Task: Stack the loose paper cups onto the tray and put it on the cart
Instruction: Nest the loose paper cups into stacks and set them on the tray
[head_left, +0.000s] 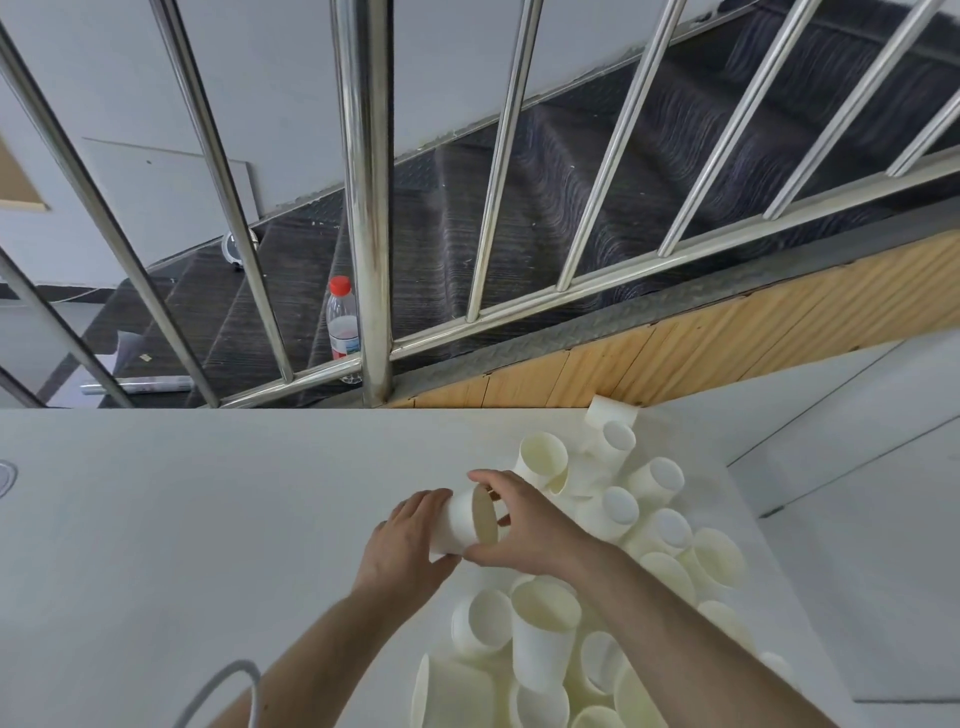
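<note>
While both hands meet over the middle of the white desk (208, 519), they share one paper cup (465, 525) that lies on its side in the air, its long axis running left to right and its open mouth turned toward the right. The left hand (410, 545) wraps the cup's closed end and body, fingers curled over the top; the right hand (524, 525) pinches at the rim, thumb on the far side and fingers on the near side of the mouth. Whether one cup or a nested few sit in that grip, I cannot tell.

What the next move turns on is where the rest lie: the heap of loose paper cups (623, 545) spreads to the right of the hands and runs from the far right edge of the desk down to the near right corner, right under the right forearm. Those cups point every way, some mouth-up, some on their sides. So the right hand is the nearer one for fetching another cup, and the held cup's mouth already faces that side, which should suit sliding the next one in base first. No tray or cart shows in view.

Beyond the desk stand a steel railing (363, 208), dark stairs and a red-capped water bottle (343, 322).
</note>
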